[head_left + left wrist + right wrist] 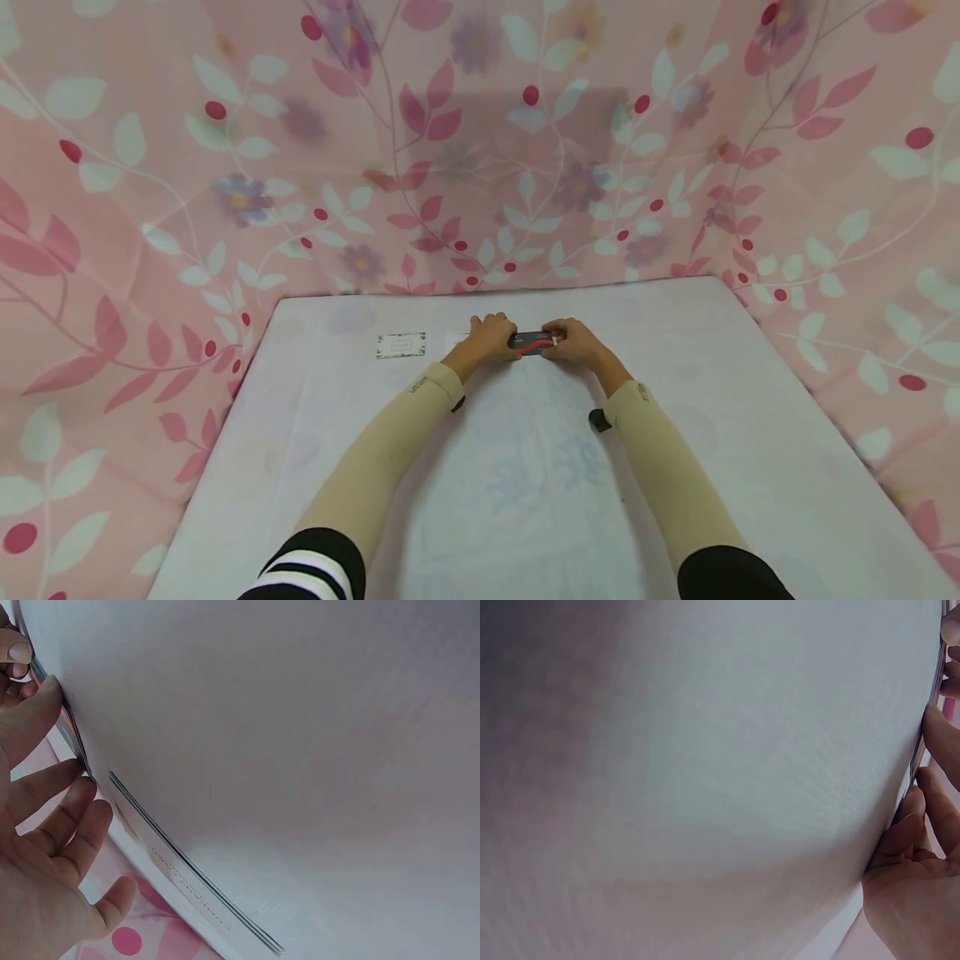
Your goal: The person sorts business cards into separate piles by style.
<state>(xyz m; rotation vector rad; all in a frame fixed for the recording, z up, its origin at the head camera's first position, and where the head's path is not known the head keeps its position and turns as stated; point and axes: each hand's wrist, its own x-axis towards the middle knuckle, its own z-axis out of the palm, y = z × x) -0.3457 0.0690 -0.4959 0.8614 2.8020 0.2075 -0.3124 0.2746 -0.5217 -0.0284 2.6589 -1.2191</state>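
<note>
Both hands are at a flat dark card (534, 342) with a red curved band, near the table's far side. My left hand (491, 340) pinches its left end, thumb at the near edge and a finger beyond, the other fingers spread. At its right end my right hand (573, 343) pinches it between thumb and fingers. The wrist views show the card (77, 733) nearly edge-on, as thin dark lines low over the table. Part of a white piece (454, 337) shows just left of my left hand, which hides the rest.
A white card (401, 345) with a dark patterned border lies farther left on the table. A white patterned cloth covers the table (517, 500). Behind its far edge and along the sides hangs a pink floral curtain (480, 167).
</note>
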